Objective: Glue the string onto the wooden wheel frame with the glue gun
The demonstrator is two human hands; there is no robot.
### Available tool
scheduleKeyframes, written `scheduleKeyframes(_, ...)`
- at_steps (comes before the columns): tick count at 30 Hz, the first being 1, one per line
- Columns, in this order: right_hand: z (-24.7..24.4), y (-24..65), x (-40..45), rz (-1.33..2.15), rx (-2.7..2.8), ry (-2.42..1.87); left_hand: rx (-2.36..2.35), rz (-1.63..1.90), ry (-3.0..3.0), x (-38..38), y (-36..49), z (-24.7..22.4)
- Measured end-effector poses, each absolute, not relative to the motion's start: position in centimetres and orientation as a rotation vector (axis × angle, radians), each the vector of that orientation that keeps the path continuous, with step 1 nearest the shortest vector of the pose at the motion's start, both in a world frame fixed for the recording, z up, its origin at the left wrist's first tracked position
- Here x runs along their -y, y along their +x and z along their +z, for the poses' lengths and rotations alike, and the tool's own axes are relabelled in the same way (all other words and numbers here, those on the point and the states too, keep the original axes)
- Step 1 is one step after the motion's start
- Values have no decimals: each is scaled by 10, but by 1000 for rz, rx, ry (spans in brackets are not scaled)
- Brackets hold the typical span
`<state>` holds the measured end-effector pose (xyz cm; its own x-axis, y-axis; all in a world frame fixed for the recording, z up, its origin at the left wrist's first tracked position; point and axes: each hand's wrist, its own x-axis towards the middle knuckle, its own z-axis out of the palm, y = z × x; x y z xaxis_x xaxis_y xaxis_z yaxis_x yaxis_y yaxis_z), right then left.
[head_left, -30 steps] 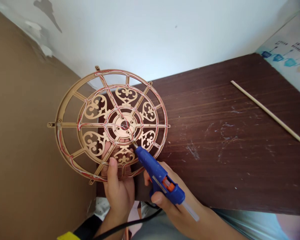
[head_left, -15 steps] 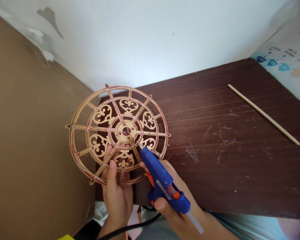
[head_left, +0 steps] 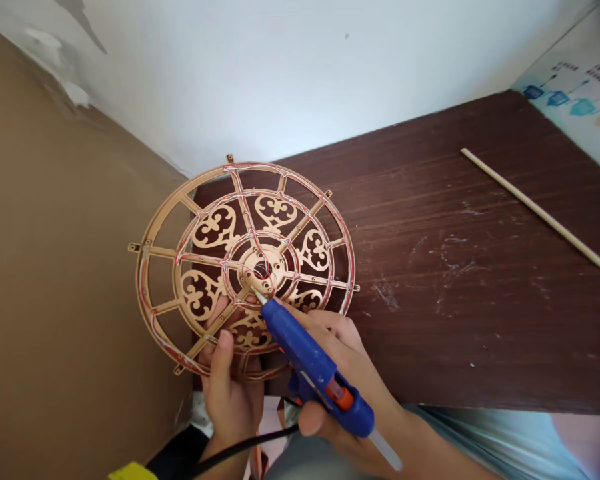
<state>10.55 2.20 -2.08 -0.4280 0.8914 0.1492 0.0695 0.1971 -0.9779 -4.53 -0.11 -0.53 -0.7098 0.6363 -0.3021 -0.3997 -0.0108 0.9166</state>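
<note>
A round gold openwork frame [head_left: 197, 257] with red and white wires along its rings and spokes is tilted over the table's left part. My left hand [head_left: 233, 390] grips its lower edge, thumb on the near side and fingers behind. My right hand [head_left: 350, 380] is wrapped round a blue glue gun [head_left: 313, 360]. The nozzle points at the frame's centre, just below the hub hole, where wires gather; whether it touches cannot be made out. A clear glue stick [head_left: 386, 450] sticks out of the gun's back end.
On the dark wooden table [head_left: 420, 233] lies a thin pale stick [head_left: 535, 210] at the right. A white wall [head_left: 300, 73] rises behind, and a brown panel [head_left: 70, 280] stands at the left. A black cord [head_left: 250, 443] crosses below my left hand.
The glue gun's nozzle has moved left, from the hub's lower right to just below the hub hole. The frame has turned slightly and sits a little further right in view.
</note>
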Motion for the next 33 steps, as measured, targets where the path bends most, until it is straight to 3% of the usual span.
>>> scheduleKeyframes(10,-26,102,-20,1200,1800,-889,-1623,1804,232,1,-42,1)
scheduleKeyframes(24,-1,117,-40,754,2201,-786,-1592,1858,380,-2,-63,11)
scheduleKeyframes(33,-18,106,-37,768,1922,-922,-1412,1755,307,-20,-75,20)
